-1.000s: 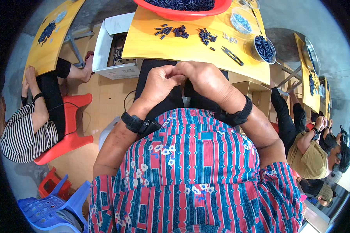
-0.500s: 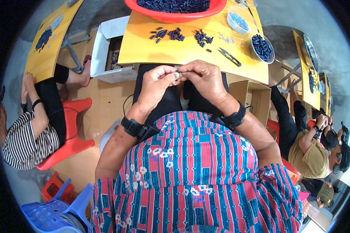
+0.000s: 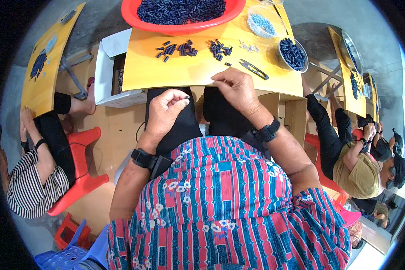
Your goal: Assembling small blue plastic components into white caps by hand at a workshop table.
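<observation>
- My left hand (image 3: 165, 108) is raised over my lap at mid-frame, fingers curled in, pinching one small dark piece (image 3: 187, 96) between thumb and fingertip.
- My right hand (image 3: 235, 88) rests at the near edge of the worktop (image 3: 184, 72), fingers bent down onto the wood; I cannot tell whether it grips anything. My two hands are apart.
- Each wrist carries one black band, two in all.
- The small dark piece is short, stubby and nearly black; most of it is hidden by my fingers.
- One pair of black snips (image 3: 254, 69) lies on the yellow worktop just above my right hand.
- Two loose clusters of dark blue pieces (image 3: 177, 48) sit further up the worktop, the second cluster (image 3: 220, 47) to the right of the first, with a few pale bits (image 3: 248, 46) beside it.
- One red basin (image 3: 184, 29) full of the same dark pieces fills the top centre.
- Two round bowls stand at upper right: a clear bowl (image 3: 262, 22) holds light blue bits, a second bowl (image 3: 293, 54) dark ones.
- One white box (image 3: 108, 81) sits on the floor left of the worktop.
- One person in a striped top (image 3: 29, 189) sits on a red stool at lower left; others sit at right.
</observation>
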Tool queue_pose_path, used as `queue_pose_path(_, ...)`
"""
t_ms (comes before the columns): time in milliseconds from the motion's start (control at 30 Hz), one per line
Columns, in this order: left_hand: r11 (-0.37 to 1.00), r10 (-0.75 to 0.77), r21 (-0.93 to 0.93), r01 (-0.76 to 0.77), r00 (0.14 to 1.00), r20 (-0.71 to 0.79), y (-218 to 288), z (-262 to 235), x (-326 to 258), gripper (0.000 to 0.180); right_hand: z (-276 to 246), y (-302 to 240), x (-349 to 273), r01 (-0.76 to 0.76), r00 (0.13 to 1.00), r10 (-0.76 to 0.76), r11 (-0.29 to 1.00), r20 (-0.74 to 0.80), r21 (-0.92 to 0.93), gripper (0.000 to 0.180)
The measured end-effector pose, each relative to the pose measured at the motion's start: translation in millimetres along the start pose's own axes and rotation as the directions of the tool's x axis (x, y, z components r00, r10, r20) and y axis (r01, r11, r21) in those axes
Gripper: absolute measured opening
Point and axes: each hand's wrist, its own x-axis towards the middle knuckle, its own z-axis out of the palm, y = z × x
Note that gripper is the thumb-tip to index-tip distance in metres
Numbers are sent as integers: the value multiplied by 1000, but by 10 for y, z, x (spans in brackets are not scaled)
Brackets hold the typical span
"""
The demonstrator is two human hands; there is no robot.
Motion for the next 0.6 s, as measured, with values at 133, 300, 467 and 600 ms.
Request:
queue_pose_path(133,996,10,-88,-11,1000,-9,-63,10,4,7,-126,178,144,17,992,-47,970,-118,-242,10)
queue_pose_path(300,989,-12,-148,19,999,45,-119,-22,7,8,-176,260,266,-99,979,34,941,-201,-322,12)
queue_pose_path(467,972,-15,-233,25,999,44,-124,-32,-17,8,-137,337,250,-95,984,33,930,-177,-356,11)
queue_pose_path(600,957,-15,-287,33,998,64,-95,-50,-23,8,-68,315,258,6,981,-72,939,-181,-344,9)
